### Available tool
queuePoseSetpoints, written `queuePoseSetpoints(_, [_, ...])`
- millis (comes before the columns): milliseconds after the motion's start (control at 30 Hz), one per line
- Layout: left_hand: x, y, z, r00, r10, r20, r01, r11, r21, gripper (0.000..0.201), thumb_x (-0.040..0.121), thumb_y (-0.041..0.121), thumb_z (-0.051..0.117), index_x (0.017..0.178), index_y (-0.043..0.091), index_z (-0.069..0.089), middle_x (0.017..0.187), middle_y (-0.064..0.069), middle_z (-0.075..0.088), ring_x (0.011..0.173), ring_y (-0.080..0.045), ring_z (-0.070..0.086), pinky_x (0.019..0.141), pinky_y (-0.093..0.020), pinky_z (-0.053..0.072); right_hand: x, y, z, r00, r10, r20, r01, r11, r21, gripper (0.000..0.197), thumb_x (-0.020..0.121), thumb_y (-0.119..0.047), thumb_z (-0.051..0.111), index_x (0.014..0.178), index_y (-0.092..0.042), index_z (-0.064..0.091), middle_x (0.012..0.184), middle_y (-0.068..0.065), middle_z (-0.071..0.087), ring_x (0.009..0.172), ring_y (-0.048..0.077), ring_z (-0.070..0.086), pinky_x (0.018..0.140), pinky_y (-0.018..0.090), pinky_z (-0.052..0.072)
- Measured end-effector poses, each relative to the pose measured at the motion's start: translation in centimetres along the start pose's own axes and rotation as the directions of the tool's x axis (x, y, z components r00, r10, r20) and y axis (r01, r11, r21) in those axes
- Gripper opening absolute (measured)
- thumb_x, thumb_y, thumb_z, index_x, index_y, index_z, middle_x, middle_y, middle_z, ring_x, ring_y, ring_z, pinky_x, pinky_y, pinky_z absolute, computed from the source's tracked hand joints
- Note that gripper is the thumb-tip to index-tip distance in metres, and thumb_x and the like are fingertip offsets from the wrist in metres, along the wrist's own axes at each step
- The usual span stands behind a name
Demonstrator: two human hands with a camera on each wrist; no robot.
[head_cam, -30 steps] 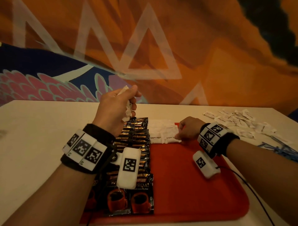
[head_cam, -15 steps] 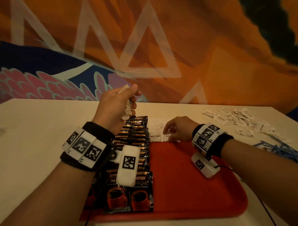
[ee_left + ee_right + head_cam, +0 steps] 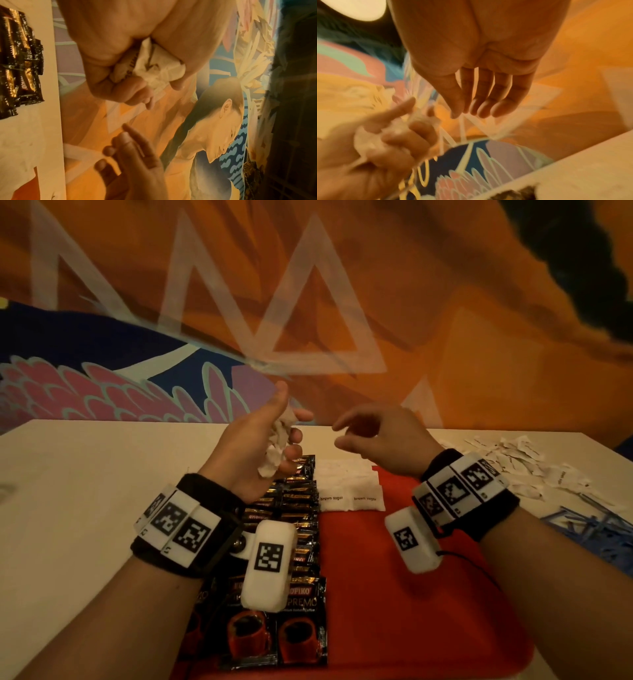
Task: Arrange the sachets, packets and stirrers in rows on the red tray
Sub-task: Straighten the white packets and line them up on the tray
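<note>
My left hand [image 3: 274, 433] is raised over the far end of the red tray [image 3: 411, 594] and grips a bunch of white sugar sachets [image 3: 277, 446], also plain in the left wrist view [image 3: 154, 67]. My right hand [image 3: 370, 433] hovers empty just right of it, fingers relaxed and apart, as the right wrist view [image 3: 479, 97] shows. Black coffee packets [image 3: 294, 542] lie in overlapping rows down the tray's left side. White brown-sugar sachets [image 3: 349, 491] lie in rows at the tray's far middle.
Loose white sachets [image 3: 513, 457] are scattered on the white table [image 3: 85, 508] at the far right. Blue stirrers [image 3: 589, 529] lie in a heap beside the tray's right edge. A painted wall stands just behind the table.
My right hand has lifted off the placed sachets on the tray and risen toward my left hand. My left hand has tilted up with its bunch, thumb raised.
</note>
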State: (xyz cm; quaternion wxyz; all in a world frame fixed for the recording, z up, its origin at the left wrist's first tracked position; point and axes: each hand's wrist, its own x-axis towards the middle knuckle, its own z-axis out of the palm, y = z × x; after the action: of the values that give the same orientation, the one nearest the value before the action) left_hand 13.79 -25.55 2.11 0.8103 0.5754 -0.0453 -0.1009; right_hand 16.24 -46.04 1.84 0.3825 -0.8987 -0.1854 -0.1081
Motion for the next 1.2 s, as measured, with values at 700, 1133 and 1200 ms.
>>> queuePoseSetpoints(700, [-0.3, -0.8, 0.1, 0.986, 0.148, 0.081, -0.168, 0.897, 0.409, 0.040, 0.082, 0.045, 0.068, 0.106, 0.013, 0.070, 0.081, -0.006, 0.066, 0.048, -0.013, 0.046, 0.043, -0.023, 0.032, -1.0, -2.6, 0.8, 0.998, -0.036, -0.042, 0.048, 0.934, 0.353, 0.007, 0.093, -0.010, 0.065, 0.095, -0.003, 0.067, 0.081, 0.009, 0.072, 0.066, 0.011, 0.066, 0.060, 0.028, 0.052])
queuePoseSetpoints(1133, [0.0, -1.2, 0.7, 0.937, 0.317, -0.143, -0.283, 0.934, 0.215, 0.021, 0.089, 0.019, 0.070, 0.108, 0.008, 0.071, 0.087, -0.010, 0.067, 0.050, -0.010, 0.046, 0.045, -0.025, 0.034, -1.4, -2.9, 1.8, 0.973, 0.187, -0.138, -0.033, 0.698, 0.715, 0.036, 0.071, -0.033, 0.076, 0.094, -0.007, 0.066, 0.083, 0.009, 0.071, 0.074, 0.017, 0.063, 0.064, 0.031, 0.051])
queuePoseSetpoints(1200, [0.0, -1.2, 0.6, 0.940, 0.308, -0.144, -0.277, 0.940, 0.199, 0.019, 0.089, 0.018, 0.069, 0.106, 0.008, 0.071, 0.080, -0.004, 0.064, 0.049, -0.009, 0.046, 0.042, -0.023, 0.035, -1.5, -3.1, 1.8, 0.986, 0.153, -0.059, -0.057, 0.659, 0.750, 0.027, 0.074, -0.021, 0.075, 0.092, -0.004, 0.065, 0.078, 0.007, 0.070, 0.071, 0.016, 0.064, 0.062, 0.027, 0.050])
